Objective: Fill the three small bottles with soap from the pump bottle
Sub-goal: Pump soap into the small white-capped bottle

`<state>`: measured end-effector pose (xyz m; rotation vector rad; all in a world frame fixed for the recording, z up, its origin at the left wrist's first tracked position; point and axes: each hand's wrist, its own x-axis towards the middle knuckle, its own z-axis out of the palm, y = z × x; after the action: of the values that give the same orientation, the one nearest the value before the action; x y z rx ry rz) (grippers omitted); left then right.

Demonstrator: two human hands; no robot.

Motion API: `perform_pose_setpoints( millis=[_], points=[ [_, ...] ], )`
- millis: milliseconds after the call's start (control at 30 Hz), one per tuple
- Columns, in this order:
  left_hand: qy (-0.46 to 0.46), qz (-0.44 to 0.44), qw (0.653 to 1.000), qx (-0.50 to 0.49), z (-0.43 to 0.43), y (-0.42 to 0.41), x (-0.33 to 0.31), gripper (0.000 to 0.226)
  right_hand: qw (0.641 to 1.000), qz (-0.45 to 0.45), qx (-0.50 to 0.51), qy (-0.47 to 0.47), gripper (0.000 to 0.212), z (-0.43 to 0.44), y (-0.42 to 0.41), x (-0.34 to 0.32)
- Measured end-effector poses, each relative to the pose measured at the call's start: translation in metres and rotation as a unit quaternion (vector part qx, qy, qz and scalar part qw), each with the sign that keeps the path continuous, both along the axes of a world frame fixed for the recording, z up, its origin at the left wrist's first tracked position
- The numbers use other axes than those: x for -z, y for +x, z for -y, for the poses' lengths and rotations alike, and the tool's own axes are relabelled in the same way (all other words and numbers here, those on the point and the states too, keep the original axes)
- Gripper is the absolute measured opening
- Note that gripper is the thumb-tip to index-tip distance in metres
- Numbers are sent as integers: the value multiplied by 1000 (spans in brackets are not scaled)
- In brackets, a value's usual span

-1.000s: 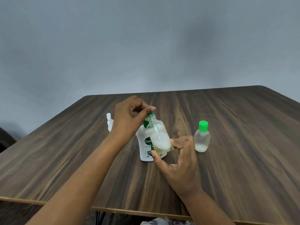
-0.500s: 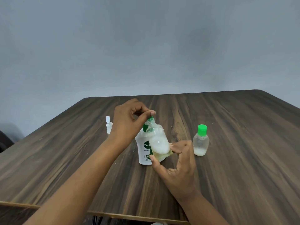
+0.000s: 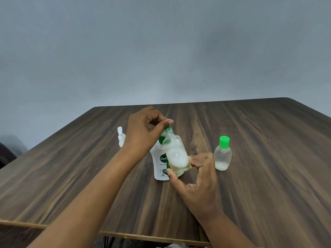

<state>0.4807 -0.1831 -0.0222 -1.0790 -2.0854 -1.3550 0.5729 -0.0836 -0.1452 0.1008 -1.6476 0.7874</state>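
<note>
Right hand (image 3: 199, 179) round small bottle (image 3: 176, 155) above dark wood table (image 3: 268, 167), grey wall (image 3: 161, 51).

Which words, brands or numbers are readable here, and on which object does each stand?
"Det": green logo on the white pump bottle, rest hidden by the held small bottle.
"99": lower on the same label, cut off.
Other print on that label: too blurred.
Green-capped small bottle and far-left small bottle: no text visible.
</note>
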Motion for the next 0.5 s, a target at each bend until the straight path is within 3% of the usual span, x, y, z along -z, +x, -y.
perform_pose_setpoints(
  millis=[500],
  points=[
    [20,5,1000,-3,-1,0,8,15,1000,-3,5,9,43,1,-1,0]
  ],
)
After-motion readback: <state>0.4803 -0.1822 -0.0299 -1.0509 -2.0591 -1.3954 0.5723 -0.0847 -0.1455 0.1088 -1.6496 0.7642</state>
